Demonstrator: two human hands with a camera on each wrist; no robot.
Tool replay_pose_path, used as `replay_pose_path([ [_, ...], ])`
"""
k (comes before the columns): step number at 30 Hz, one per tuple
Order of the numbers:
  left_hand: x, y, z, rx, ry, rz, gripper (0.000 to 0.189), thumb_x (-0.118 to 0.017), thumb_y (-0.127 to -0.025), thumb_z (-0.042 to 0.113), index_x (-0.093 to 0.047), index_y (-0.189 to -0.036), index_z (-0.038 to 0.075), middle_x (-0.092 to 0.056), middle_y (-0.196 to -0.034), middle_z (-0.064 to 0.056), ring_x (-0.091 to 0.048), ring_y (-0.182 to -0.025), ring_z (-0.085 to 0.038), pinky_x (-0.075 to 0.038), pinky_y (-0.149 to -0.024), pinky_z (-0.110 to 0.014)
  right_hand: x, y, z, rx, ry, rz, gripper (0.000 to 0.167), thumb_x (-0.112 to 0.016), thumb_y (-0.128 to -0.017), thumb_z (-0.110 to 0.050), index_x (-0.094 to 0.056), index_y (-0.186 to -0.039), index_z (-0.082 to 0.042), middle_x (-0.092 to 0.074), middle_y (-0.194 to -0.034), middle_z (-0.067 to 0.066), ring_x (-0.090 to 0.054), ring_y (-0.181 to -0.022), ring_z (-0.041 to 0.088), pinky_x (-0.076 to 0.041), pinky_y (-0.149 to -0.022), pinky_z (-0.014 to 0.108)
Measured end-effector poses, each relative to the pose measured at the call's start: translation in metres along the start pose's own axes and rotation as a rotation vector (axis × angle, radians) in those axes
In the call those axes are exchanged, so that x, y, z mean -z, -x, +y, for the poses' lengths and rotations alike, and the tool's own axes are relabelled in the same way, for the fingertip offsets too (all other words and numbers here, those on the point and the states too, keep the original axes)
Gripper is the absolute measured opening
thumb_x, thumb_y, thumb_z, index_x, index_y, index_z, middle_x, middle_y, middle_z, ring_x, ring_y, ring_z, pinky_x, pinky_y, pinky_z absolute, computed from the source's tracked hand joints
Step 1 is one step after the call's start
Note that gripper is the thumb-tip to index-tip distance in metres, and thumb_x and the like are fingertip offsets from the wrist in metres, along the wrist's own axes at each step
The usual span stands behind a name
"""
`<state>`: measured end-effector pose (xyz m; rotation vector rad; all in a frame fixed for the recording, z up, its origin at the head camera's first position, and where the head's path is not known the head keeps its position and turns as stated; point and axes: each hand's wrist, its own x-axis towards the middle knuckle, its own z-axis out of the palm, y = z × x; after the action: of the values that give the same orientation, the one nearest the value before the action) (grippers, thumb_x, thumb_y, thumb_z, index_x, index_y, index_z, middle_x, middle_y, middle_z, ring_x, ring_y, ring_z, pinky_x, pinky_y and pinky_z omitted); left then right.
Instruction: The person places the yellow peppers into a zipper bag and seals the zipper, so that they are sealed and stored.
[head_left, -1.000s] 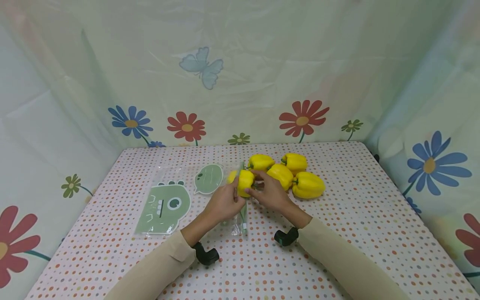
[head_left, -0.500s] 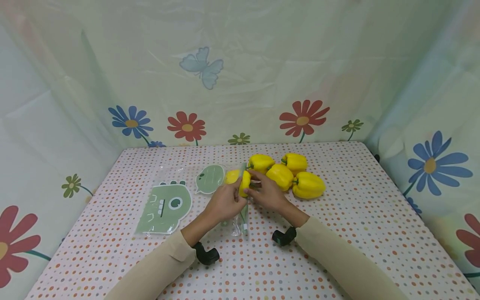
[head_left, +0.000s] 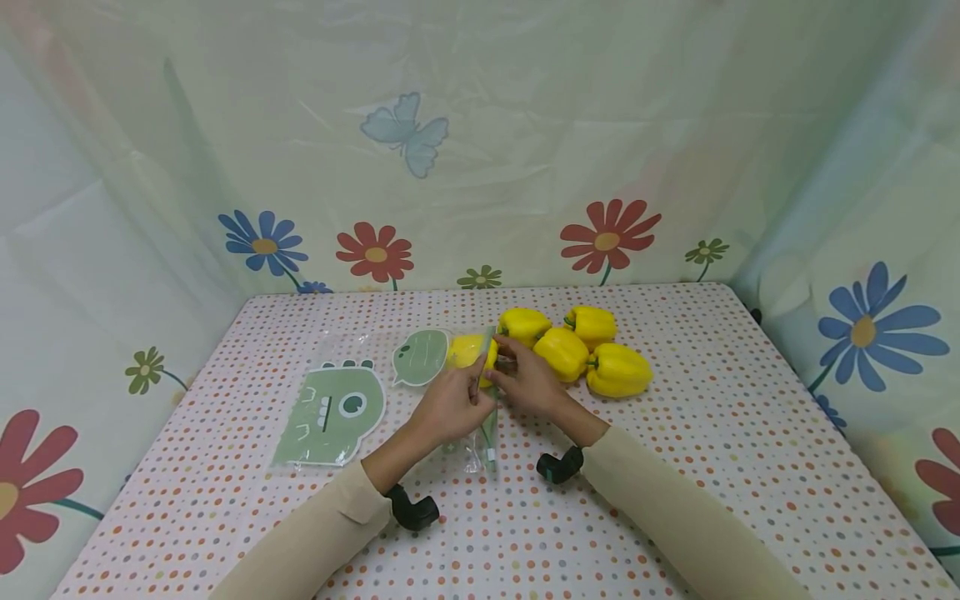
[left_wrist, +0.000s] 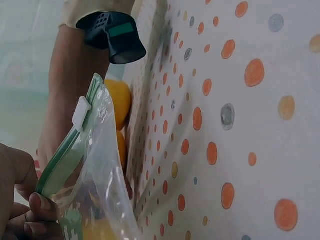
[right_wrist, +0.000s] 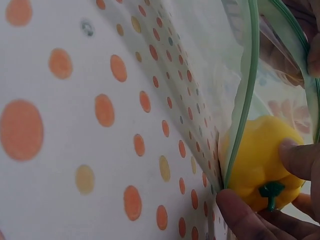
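Note:
A clear zip bag (head_left: 327, 421) with a green dinosaur print lies on its side, its green zip mouth facing right. My left hand (head_left: 452, 406) pinches one edge of that mouth and holds it up; in the left wrist view the white slider (left_wrist: 81, 114) sits on the zip strip. My right hand (head_left: 534, 385) holds a yellow bell pepper (right_wrist: 262, 155) by its stem end, thumb and fingers on opposite sides. The pepper is mostly inside the bag mouth, green stem (right_wrist: 271, 189) pointing out towards the palm. In the head view my left fingers partly cover the pepper.
Several more yellow bell peppers (head_left: 618, 371) lie grouped just beyond and to the right of my right hand. A dotted cloth (head_left: 675, 492) covers the table. Flower-printed curtains (head_left: 510, 167) enclose the back and sides. Black wrist cameras (head_left: 414, 510) hang under both wrists.
My right hand has moved slightly left, pushing the bell pepper deeper through the bag mouth. The left hand has stayed at the bag's edge.

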<state>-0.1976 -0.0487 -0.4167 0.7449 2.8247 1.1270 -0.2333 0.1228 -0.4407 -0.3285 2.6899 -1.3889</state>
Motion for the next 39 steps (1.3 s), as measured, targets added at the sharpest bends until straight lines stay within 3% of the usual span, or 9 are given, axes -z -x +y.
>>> replay_pose_path([
  [8, -0.001, 0.0, -0.001, 0.003, 0.006, 0.002, 0.07, -0.054, -0.077, 0.012, -0.043, -0.145, -0.003, -0.028, -0.041, 0.012, -0.02, -0.037, -0.004, -0.017, -0.037, -0.019, -0.001, 0.0, -0.002, -0.016, -0.03, 0.034, 0.066, -0.066, -0.094, -0.022, -0.033, -0.149, -0.007, -0.049, -0.145, 0.019, -0.056, -0.128, 0.032, -0.051, -0.1, 0.043],
  [22, 0.0, 0.001, 0.002, -0.012, -0.005, -0.013, 0.069, -0.053, -0.078, 0.009, -0.042, -0.145, -0.003, -0.029, -0.043, 0.011, -0.021, -0.037, -0.003, -0.018, -0.037, -0.018, -0.008, 0.007, 0.0, 0.033, -0.054, 0.105, 0.072, -0.072, -0.089, -0.022, -0.034, -0.148, -0.004, -0.049, -0.143, 0.023, -0.062, -0.119, 0.035, -0.055, -0.093, 0.041],
  [29, -0.001, 0.001, 0.0, -0.011, -0.009, -0.024, 0.07, -0.052, -0.079, 0.009, -0.041, -0.146, -0.003, -0.03, -0.043, 0.01, -0.021, -0.037, -0.003, -0.018, -0.037, -0.018, -0.012, 0.005, -0.001, 0.017, -0.036, 0.154, 0.071, -0.073, -0.087, -0.02, -0.038, -0.146, -0.004, -0.049, -0.144, 0.021, -0.064, -0.116, 0.034, -0.055, -0.093, 0.039],
  [39, 0.0, 0.001, 0.0, -0.001, -0.01, -0.026, 0.07, -0.053, -0.079, 0.012, -0.041, -0.146, -0.002, -0.031, -0.044, 0.01, -0.023, -0.037, -0.003, -0.019, -0.038, -0.018, -0.016, 0.001, -0.002, 0.001, 0.006, 0.163, 0.067, -0.07, -0.088, -0.022, -0.039, -0.145, -0.005, -0.052, -0.142, 0.019, -0.064, -0.116, 0.033, -0.055, -0.092, 0.038],
])
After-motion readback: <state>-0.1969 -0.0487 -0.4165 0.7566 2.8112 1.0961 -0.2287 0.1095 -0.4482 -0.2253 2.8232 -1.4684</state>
